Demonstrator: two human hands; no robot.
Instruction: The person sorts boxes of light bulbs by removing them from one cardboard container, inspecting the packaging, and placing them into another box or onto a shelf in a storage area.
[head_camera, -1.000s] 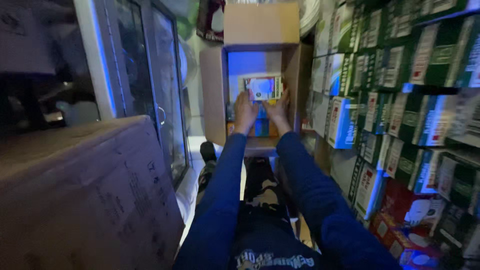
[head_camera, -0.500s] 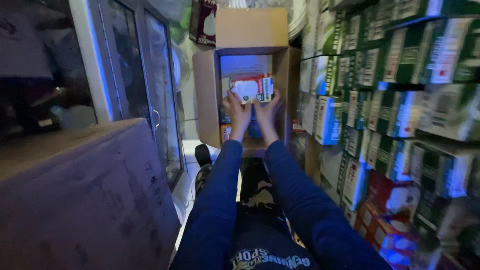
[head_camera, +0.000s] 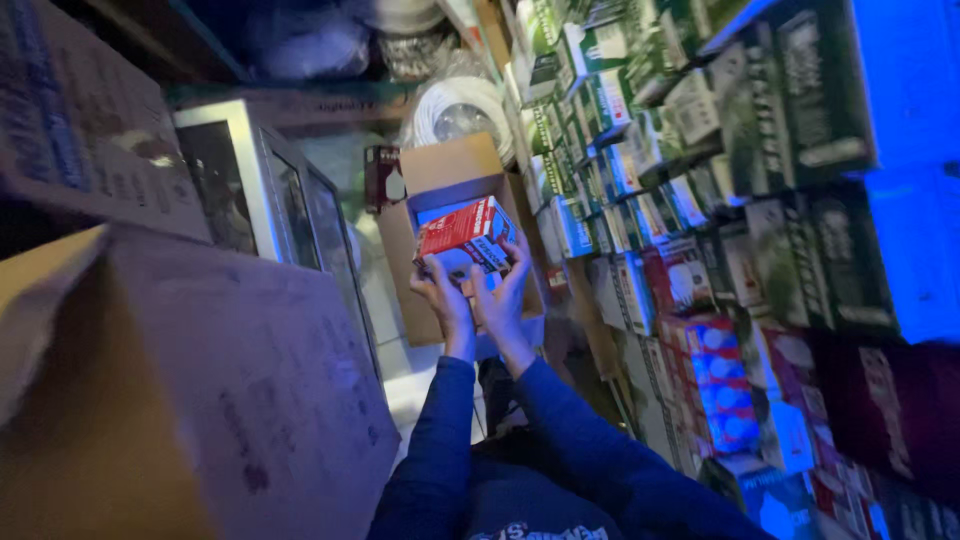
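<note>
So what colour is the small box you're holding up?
Mostly red with white panels; the small box shows in the head view.

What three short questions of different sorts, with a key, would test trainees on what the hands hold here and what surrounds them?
1. True or false: both hands grip the red and white carton.
2. What stands open behind the carton: A) cardboard box, B) metal bucket, C) plastic crate?
3. On which side of the person are the shelves of small boxes?

Key:
1. True: left hand and right hand both grip it.
2. A, the cardboard box.
3. The right, where the shelves of small boxes stand.
</note>
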